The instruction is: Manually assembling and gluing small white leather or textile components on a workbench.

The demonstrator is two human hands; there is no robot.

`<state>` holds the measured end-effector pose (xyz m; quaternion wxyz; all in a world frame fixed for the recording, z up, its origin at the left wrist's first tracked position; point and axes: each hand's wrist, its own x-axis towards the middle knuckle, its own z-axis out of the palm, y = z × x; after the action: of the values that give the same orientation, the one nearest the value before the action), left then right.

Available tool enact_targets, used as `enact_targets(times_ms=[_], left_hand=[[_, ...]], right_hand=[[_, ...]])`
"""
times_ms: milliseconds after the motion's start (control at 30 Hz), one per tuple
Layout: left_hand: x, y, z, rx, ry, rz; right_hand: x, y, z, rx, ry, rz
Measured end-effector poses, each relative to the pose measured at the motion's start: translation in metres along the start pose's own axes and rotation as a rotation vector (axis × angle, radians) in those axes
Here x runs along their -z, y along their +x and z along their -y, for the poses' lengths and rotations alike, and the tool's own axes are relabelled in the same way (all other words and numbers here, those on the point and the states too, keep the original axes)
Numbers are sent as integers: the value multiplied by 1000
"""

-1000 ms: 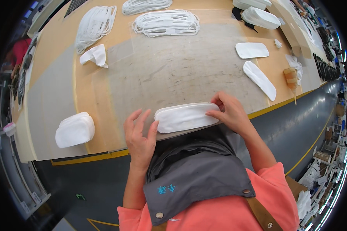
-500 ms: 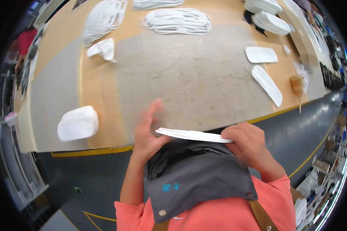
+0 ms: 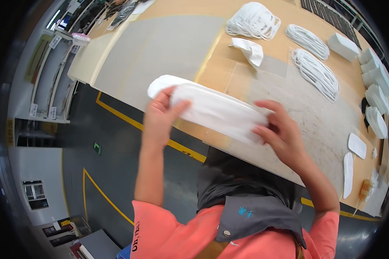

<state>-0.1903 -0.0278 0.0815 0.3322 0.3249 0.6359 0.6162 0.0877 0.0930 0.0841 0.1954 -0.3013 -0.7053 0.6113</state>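
Note:
A long white pad point(image 3: 218, 113) with rounded ends is stretched between my two hands, above the table's front edge. My left hand point(image 3: 161, 118) pinches its left end, with the thumb on the near face. At the other end, my right hand point(image 3: 283, 131) grips the pad between thumb and fingers. From this angle I cannot tell whether it is one pad or several layers. Behind its left end, partly hidden, lies a stack of white pads point(image 3: 159, 83) on the table.
The table point(image 3: 168, 43) bears a crumpled white piece point(image 3: 250, 51), a bundle of white cords point(image 3: 253, 20) and looped white cords point(image 3: 315, 73). White pad stacks point(image 3: 377, 98) stand at the far right, and a brown-handled tool point(image 3: 365, 190) lies near the right edge. Shelves point(image 3: 52, 82) stand left.
My view and body have turned left. The white pad has risen from near my apron to above the table, its broad face now showing. My left hand has closed on its left end.

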Motion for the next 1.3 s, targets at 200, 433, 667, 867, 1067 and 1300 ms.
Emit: enact_targets(times_ms=[200, 433, 667, 867, 1067, 1300], left_hand=[[99, 62, 1, 63, 387, -209], [98, 79, 44, -58, 856, -310], [86, 51, 30, -348, 954, -432], [-27, 5, 18, -541, 751, -119], [-140, -15, 48, -554, 641, 277], [-214, -18, 57, -541, 593, 492]], right_hand=[[-94, 109, -1, -2, 24, 138], [-98, 119, -27, 21, -298, 77], [-32, 75, -59, 203, -460, -100], [116, 45, -109, 52, -669, -447], [222, 41, -147, 180, -923, -708], [252, 61, -153, 253, -870, -681]])
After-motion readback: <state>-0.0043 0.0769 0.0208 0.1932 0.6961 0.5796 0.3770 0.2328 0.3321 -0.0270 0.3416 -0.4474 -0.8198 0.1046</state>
